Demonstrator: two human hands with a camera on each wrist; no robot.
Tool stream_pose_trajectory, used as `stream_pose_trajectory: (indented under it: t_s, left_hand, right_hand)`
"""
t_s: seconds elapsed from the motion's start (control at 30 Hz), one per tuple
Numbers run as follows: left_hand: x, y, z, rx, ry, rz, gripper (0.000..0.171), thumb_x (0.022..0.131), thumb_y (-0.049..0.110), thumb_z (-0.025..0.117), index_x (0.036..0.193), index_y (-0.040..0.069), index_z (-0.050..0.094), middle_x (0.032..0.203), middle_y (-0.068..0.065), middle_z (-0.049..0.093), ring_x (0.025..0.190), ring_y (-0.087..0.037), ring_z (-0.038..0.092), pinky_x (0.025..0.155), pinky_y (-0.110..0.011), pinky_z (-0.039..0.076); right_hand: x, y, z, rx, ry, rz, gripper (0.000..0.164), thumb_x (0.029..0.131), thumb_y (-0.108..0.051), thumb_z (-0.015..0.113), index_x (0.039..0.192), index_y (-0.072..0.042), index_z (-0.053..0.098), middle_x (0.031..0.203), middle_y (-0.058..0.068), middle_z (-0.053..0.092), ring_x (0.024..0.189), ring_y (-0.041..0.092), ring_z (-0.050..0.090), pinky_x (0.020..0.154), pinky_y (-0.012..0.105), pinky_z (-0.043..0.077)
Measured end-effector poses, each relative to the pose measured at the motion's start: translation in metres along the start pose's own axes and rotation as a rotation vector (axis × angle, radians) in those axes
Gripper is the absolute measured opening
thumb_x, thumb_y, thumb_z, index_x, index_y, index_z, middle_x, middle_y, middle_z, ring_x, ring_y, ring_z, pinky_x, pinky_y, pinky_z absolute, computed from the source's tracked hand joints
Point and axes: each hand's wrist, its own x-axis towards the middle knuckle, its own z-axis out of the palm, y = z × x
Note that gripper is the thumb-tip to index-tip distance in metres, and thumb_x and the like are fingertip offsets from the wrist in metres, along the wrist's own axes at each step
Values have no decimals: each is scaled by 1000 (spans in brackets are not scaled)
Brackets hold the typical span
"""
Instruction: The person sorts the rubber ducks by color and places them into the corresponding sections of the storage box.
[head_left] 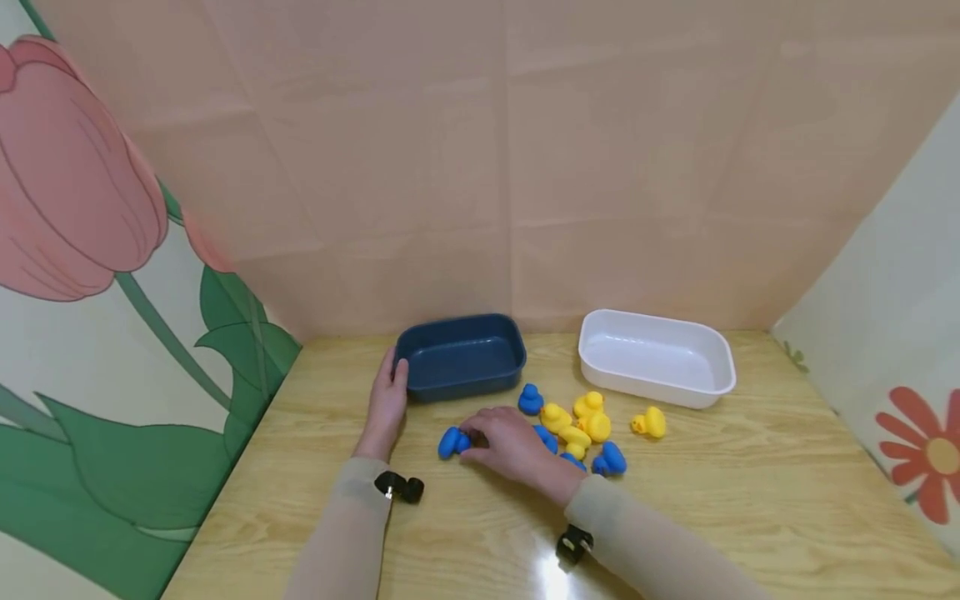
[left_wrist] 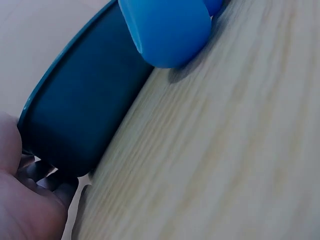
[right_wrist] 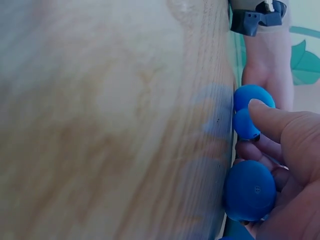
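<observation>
My left hand (head_left: 386,408) grips the left end of a dark blue tray (head_left: 461,389), thumb at the rim and fingers along the outer wall. Curled around the head of a blue rubber duck (head_left: 450,443), my right hand (head_left: 513,442) has its thumb on one side and fingers on the other; the duck is at table level. In the right wrist view, a second blue duck (right_wrist: 250,190) is close under the fingers; whether they touch it I cannot tell. More blue ducks (head_left: 530,400) and several yellow ducks (head_left: 597,427) lie just right of that hand.
A white tray (head_left: 660,387) stands at the back right, with a lone yellow duck (head_left: 651,422) in front of it. Behind both trays rises a pinkish cloth-covered wall (head_left: 510,167). The wooden table (head_left: 750,500) meets flower-patterned walls on both sides.
</observation>
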Motion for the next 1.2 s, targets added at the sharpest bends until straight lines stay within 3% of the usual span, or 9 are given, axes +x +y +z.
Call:
stream_pose_trajectory:
  t_s: [0.23,0.53,0.73,1.03,1.2]
  left_hand:
    - [6,-2,8,-9,6,43,60,121,37,43,176,17,29,180,-9,30,166,-31,24,135,-50,20]
    - [9,0,20,-35,20,49,58,121,35,46,174,16,35,178,-9,34,166,-32,25,134,-52,21]
    - [6,4,26,-83,30,49,56,121,35,44,174,18,37,178,-7,34,166,-30,25,135,-51,20]
    - [8,-2,27,-132,8,64,55,121,27,40,174,13,35,180,-9,29,167,-30,20,135,-51,16]
    - [8,-3,26,-124,-5,81,56,121,27,41,174,10,33,180,-10,30,167,-31,21,135,-51,17]
  right_hand:
    - [1,-1,3,-33,4,21,31,95,-32,91,119,-15,83,101,-5,76,96,16,68,104,49,54]
    - [-1,-1,3,-36,3,41,26,96,-32,90,116,-17,82,100,-6,76,95,16,67,106,49,52]
    - [-4,-2,-1,8,36,63,26,97,-30,89,118,-16,82,108,-3,80,101,20,69,109,50,51]
    - [-14,-2,-10,77,116,99,24,96,-21,89,117,-15,80,105,-4,78,96,19,69,93,44,57]
    - [-18,-2,-25,150,140,177,26,98,-21,88,122,-15,80,112,-1,79,103,22,73,91,44,61]
